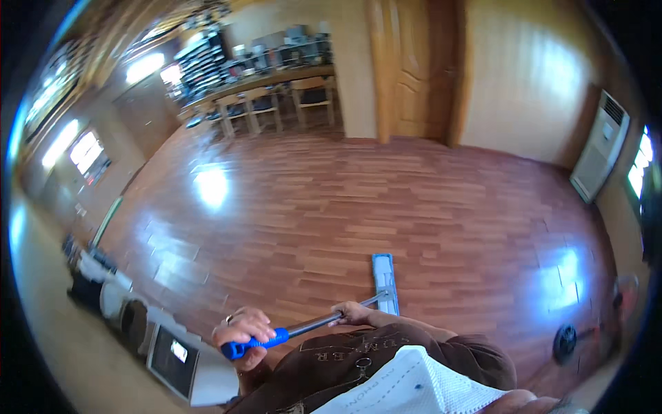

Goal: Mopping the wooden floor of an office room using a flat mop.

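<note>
glossy wood-look floor, brown door, chairs

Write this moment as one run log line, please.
left hand: gripping blue handle | right hand: gripping pole | mop head: on brown floor

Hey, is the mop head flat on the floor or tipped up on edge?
The mop head looks flat on the floor: its broad top faces up where the pole joins, and no gap shows beneath.
</note>
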### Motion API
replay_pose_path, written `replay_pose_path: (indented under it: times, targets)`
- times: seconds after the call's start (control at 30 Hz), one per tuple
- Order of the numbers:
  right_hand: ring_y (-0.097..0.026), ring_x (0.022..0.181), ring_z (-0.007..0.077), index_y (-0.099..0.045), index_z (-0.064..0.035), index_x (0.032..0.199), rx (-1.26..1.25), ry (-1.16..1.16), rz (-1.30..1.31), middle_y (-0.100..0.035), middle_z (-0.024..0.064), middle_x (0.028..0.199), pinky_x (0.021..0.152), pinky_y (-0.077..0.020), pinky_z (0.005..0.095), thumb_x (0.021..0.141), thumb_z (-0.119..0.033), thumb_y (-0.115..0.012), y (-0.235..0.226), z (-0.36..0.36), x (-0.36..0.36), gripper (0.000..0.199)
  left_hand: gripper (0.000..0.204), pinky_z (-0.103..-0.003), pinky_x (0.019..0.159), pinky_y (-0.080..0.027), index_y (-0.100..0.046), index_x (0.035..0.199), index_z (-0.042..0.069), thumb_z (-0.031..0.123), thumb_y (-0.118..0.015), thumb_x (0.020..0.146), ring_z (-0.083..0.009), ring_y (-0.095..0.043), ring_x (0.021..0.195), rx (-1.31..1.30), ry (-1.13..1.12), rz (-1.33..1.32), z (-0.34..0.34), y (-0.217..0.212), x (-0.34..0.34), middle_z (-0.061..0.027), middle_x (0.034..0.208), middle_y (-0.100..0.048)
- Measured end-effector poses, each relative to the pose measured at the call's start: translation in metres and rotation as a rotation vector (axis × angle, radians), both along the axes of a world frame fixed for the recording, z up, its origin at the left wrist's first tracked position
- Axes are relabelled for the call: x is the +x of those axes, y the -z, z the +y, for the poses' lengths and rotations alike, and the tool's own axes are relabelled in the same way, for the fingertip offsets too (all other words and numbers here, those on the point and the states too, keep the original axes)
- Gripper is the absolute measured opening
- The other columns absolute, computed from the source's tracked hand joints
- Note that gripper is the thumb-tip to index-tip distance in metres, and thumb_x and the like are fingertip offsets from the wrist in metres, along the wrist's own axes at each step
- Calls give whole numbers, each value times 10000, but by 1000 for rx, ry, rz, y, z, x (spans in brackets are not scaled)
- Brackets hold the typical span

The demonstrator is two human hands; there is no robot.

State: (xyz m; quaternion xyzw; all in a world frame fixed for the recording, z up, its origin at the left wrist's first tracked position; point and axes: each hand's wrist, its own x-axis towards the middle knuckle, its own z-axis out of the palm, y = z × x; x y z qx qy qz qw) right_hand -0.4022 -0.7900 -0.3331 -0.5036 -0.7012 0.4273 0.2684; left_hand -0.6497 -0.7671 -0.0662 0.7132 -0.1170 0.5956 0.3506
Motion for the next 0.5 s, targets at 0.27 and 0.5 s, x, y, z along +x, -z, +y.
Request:
replay_pose_path:
  times: [0.27, 0.5]
  targets:
    - [-486, 598, 339, -489, -54, 661, 199, 662, 40, -488, 135, 618, 550, -397, 393, 657, -63, -648, 39, 1, 0, 159, 350, -360, 649, -497, -491, 898, 121, 258, -783, 761, -216, -660, 635, -123, 412, 106, 91, 31, 27, -46, 680, -630]
    - [-554, 601, 328, -530, -53, 613, 358, 1232, -67, -545, 128, 621, 540, -431, 392, 712, -143, -712, 54, 40, -12, 226, 253, -394, 778, -490, -578, 772, 100, 176, -810, 704, -223, -672, 758, -33, 879, 485, 213, 19, 59, -40, 736, -644]
